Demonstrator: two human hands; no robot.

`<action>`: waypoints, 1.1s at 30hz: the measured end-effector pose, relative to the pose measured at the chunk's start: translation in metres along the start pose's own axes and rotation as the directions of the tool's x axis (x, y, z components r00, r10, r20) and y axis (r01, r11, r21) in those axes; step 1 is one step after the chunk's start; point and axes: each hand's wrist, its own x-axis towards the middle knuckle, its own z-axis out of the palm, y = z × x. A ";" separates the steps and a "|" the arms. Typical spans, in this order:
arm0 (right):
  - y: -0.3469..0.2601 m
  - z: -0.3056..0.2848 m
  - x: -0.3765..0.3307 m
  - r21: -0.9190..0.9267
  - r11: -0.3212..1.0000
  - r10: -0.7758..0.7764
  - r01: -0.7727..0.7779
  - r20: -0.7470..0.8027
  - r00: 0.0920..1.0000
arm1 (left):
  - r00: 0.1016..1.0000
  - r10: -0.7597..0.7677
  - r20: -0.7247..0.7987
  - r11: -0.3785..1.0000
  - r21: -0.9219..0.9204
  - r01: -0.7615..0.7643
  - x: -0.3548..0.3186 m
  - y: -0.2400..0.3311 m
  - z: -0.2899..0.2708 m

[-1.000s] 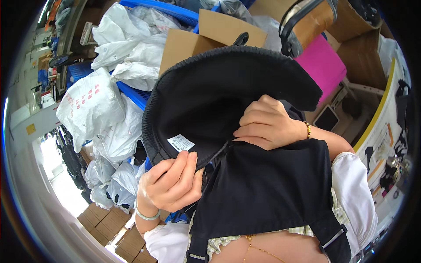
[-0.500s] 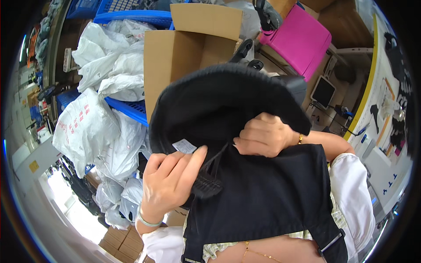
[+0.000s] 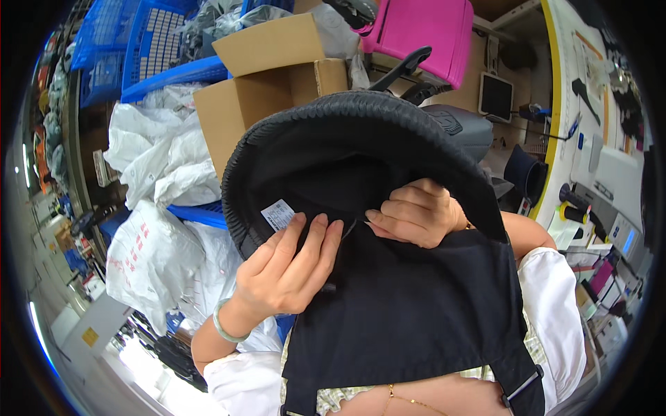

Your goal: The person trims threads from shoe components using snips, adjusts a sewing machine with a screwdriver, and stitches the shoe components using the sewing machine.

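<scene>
A black garment (image 3: 305, 163) with a gathered, elastic-looking edge is stretched into a wide curve before my chest, its inner side facing me. On that inner side is a white printed label (image 3: 278, 214). My left hand (image 3: 288, 267), a pale bangle at its wrist, grips the fabric beside the label, fingertips close together and thumb hidden. My right hand (image 3: 415, 213) is curled closed on the garment further right, near a seam. Below both hands spreads the black apron (image 3: 409, 305) that I wear.
An open cardboard box (image 3: 267, 48) stands beyond the garment. White plastic sacks (image 3: 156, 243) are heaped at the left, with blue crates (image 3: 156, 48) behind. A pink chair seat (image 3: 423, 35) is at the far right of the box. A yellow-edged worktable (image 3: 565, 83) with tools runs along the right.
The garment's far edge has turned so its gathered rim shows more. My left hand has shifted slightly right and up the fabric. The view has swung to the right.
</scene>
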 end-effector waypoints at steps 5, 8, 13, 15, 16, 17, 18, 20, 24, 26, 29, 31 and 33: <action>0.000 -0.010 -0.007 -0.072 0.997 -0.022 0.023 0.006 1.000 | 0.997 0.030 -0.068 0.998 0.050 -0.026 0.008 0.001 0.005; 0.004 -0.012 -0.012 -0.111 0.994 -0.013 0.007 -0.050 0.999 | 0.993 0.026 -0.114 0.997 0.076 -0.018 0.015 0.003 0.011; 0.021 -0.024 -0.024 -0.120 0.993 0.003 -0.014 -0.096 0.995 | 0.991 -0.013 -0.134 0.997 0.073 0.023 0.040 0.009 0.021; 0.030 -0.035 -0.029 -0.131 0.991 0.015 -0.027 -0.096 0.995 | 0.988 -0.015 -0.155 0.997 0.068 0.026 0.056 0.012 0.026; 0.036 -0.041 -0.031 -0.131 0.991 0.026 -0.039 -0.096 0.995 | 0.984 -0.017 -0.177 0.997 0.066 0.029 0.065 0.012 0.027; 0.044 -0.048 -0.032 -0.150 0.988 0.025 -0.041 -0.104 0.994 | 0.983 -0.008 -0.182 0.997 0.069 0.021 0.075 0.011 0.029; 0.050 -0.055 -0.033 -0.167 0.985 0.023 -0.037 -0.082 0.996 | 0.984 -0.005 -0.176 0.998 0.065 0.017 0.085 0.012 0.030; 0.064 -0.069 -0.033 -0.204 0.978 0.029 -0.041 -0.063 0.998 | 0.984 0.016 -0.179 0.998 0.059 -0.006 0.108 0.010 0.028; 0.097 -0.100 -0.042 -0.181 0.977 0.115 -0.113 0.005 0.993 | 0.986 0.162 -0.029 0.986 0.043 -0.161 0.167 0.000 0.033; 0.114 -0.123 -0.056 -0.168 0.986 -0.036 0.014 -0.127 0.991 | 0.977 0.214 0.009 0.977 0.013 -0.214 0.196 -0.007 0.035; 0.146 -0.173 -0.104 -0.189 0.941 0.288 -0.281 0.012 0.957 | 0.960 0.268 0.085 0.962 0.026 -0.271 0.232 -0.018 0.038; 0.199 -0.208 -0.156 -0.455 0.688 0.462 -0.566 -0.327 0.824 | 0.950 0.294 0.104 0.951 0.071 -0.302 0.252 -0.027 0.039; 0.238 -0.236 -0.219 -0.273 0.158 0.780 -0.949 -0.555 0.290 | 0.945 0.312 0.096 0.943 0.093 -0.321 0.267 -0.034 0.036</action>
